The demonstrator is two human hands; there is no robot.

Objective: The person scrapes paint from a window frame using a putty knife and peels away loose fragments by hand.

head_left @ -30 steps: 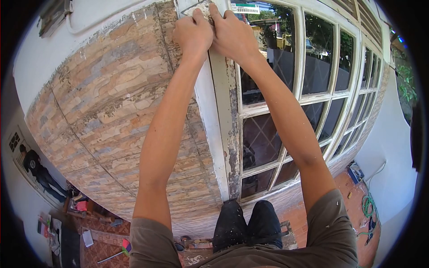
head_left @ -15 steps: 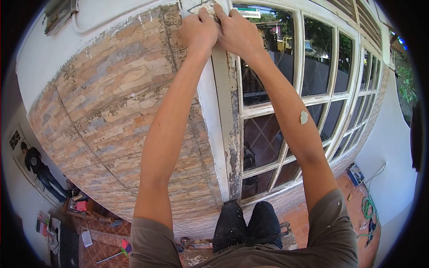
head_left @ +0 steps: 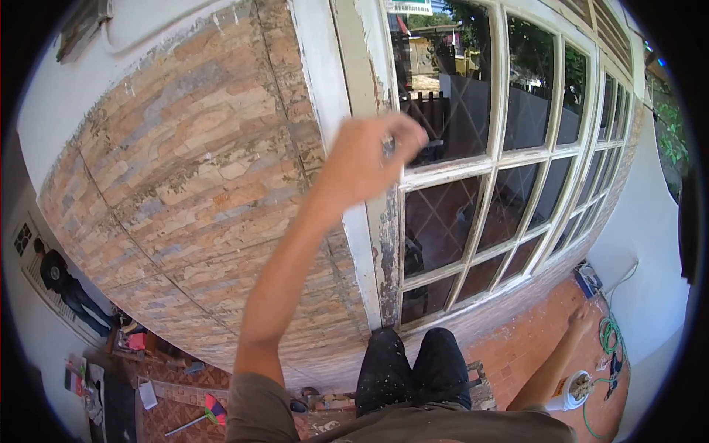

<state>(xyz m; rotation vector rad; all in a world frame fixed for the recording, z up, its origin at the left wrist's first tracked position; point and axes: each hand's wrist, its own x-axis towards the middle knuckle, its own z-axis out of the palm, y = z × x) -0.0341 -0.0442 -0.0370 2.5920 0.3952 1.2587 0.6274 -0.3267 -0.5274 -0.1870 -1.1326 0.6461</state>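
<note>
My left hand (head_left: pixel 367 156) is raised in front of the door frame post (head_left: pixel 360 66), smeared by motion. Its thumb and fingers curl together into a ring; what they hold, if anything, I cannot make out. Behind it, old paint peels from the post beside the glazed window panes (head_left: pixel 447 221). Low on the right, my right hand (head_left: pixel 580 319) hangs away from the post, above the tiled floor and near a white bucket (head_left: pixel 576 390) with lumpy contents. Its fingers are too small and blurred to read.
Stone-patterned wall cladding (head_left: pixel 199 184) fills the left. A green hose or cord (head_left: pixel 610 336) and a blue box-shaped device (head_left: pixel 588 279) lie on the floor at right. Another person (head_left: pixel 65 288) stands far left. A broom (head_left: pixel 214 408) lies at lower left.
Both hands have left the top of the post. My left hand has come down and slightly right; my right arm has dropped to the lower right. The bucket now shows.
</note>
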